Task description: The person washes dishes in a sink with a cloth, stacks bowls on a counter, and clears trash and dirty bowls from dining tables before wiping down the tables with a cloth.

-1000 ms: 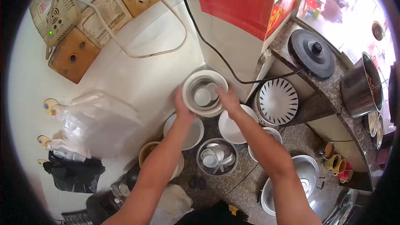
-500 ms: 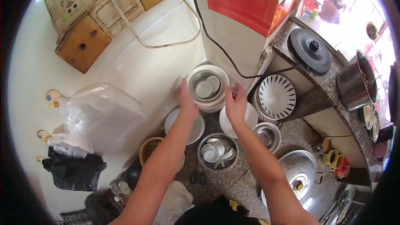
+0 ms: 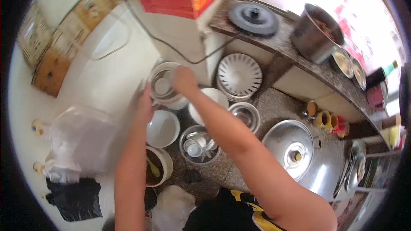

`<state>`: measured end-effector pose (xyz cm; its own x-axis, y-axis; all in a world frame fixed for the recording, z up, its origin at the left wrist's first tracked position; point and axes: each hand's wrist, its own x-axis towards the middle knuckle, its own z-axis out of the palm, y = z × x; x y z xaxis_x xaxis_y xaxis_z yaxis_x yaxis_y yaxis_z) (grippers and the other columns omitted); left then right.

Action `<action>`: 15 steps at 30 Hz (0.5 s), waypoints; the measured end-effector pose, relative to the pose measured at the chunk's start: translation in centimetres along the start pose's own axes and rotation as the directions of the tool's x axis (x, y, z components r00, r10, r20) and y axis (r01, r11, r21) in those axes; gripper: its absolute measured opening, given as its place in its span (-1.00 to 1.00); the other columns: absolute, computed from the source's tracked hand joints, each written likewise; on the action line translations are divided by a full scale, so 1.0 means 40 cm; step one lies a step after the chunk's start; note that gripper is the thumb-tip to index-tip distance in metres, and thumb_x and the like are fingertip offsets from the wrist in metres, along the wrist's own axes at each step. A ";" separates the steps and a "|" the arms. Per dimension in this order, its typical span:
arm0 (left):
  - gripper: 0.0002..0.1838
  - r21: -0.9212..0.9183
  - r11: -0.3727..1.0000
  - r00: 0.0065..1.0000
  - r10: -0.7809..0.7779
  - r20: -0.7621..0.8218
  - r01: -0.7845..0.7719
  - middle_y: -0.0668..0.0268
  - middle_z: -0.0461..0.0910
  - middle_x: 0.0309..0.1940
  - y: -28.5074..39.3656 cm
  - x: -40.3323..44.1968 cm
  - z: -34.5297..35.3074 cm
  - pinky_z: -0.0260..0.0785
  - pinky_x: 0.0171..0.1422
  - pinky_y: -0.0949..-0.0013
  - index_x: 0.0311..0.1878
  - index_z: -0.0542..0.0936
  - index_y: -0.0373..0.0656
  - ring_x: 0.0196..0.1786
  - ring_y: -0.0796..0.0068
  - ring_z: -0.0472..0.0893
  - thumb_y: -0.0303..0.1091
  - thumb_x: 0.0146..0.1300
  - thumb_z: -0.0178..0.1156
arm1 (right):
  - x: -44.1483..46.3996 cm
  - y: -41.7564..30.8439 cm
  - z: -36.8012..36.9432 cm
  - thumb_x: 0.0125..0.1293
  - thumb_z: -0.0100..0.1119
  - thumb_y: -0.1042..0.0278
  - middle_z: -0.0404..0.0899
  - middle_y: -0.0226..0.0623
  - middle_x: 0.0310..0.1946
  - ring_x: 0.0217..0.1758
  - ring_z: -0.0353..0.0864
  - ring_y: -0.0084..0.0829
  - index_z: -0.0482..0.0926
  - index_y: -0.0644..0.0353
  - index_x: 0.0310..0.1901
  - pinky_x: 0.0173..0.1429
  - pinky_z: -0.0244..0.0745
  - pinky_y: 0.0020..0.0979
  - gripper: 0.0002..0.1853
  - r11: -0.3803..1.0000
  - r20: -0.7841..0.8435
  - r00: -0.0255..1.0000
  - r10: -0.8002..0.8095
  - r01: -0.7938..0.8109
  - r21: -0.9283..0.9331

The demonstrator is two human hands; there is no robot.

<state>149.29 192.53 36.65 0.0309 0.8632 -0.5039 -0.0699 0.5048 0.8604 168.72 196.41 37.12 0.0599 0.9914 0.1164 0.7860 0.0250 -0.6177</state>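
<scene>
A stack of white bowls (image 3: 170,102) stands in the wall corner, with a metal bowl (image 3: 156,77) nested on top. Inside the metal bowl is a small white bowl (image 3: 162,87). My right hand (image 3: 185,81) is closed at the stack's right side, reaching over the rim; its fingertips are hidden, so what it grips cannot be made out. Along the left side of the stack is my left hand (image 3: 146,104), its fingers pointing up, blurred and partly hidden. Just below it sits a white bowl (image 3: 163,128). Another white bowl (image 3: 209,102) is partly behind my right forearm.
A metal bowl of spoons (image 3: 199,144), a pot with a green ladle (image 3: 155,169) and a large metal lid (image 3: 287,149) lie nearer me. Patterned plates (image 3: 239,75) stand under a granite shelf with a black lid (image 3: 253,18) and steel pot (image 3: 314,34). A black cable (image 3: 171,52) hangs behind.
The view has swung right, so everything sits further left. My right hand has moved from beside the stack to over its rim. Only one small white bowl shows clearly inside now.
</scene>
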 end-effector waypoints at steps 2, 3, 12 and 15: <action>-0.12 0.000 0.999 0.997 0.038 0.064 -0.038 0.31 0.25 0.55 0.023 -0.071 0.046 0.01 0.55 -0.09 0.56 0.24 -0.02 0.55 0.24 0.19 0.42 0.40 -0.02 | -0.039 -0.026 -0.041 0.23 0.26 0.21 0.70 0.19 -0.22 -0.09 0.72 0.14 0.69 0.36 -0.25 0.07 0.62 0.00 -0.69 0.974 -0.079 0.989 0.122 -0.104 0.202; -0.14 -0.042 0.996 0.996 0.081 0.036 -0.079 0.26 0.17 0.57 0.016 -0.071 0.041 0.00 0.57 -0.06 0.58 0.20 -0.04 0.57 0.23 0.16 0.37 0.44 -0.04 | -0.044 -0.015 -0.028 0.23 0.26 0.21 0.70 0.19 -0.22 -0.09 0.72 0.14 0.69 0.36 -0.25 0.07 0.62 0.00 -0.69 0.973 -0.090 0.986 0.142 -0.122 0.198; -0.29 0.032 0.940 0.847 0.321 -0.424 -0.340 0.19 0.28 0.48 -0.201 -0.474 -0.027 0.12 0.53 0.14 0.57 0.17 -0.17 0.49 0.25 0.30 0.01 0.52 0.07 | -0.336 0.057 -0.264 0.09 0.37 0.31 0.70 0.07 -0.43 -0.32 0.75 -0.06 0.67 0.39 -0.07 -0.17 0.63 -0.16 -0.60 0.746 -0.023 0.962 0.273 -0.196 0.636; -0.52 0.077 0.951 0.806 0.294 -0.513 -0.298 0.30 0.50 0.16 -0.344 -0.693 -0.046 0.37 0.20 0.33 0.37 0.42 -0.22 0.15 0.49 0.49 -0.24 0.48 0.16 | -0.502 0.200 -0.334 0.09 0.38 0.29 0.68 0.03 -0.52 -0.43 0.76 -0.15 0.67 0.39 -0.09 -0.28 0.62 -0.20 -0.60 0.857 -0.125 0.943 0.309 -0.219 0.467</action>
<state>147.58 161.65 38.63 -0.5076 0.8400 -0.1919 0.0013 0.2235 0.9747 182.04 174.97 40.24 0.3761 0.9264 0.0162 0.3731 -0.1354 -0.9179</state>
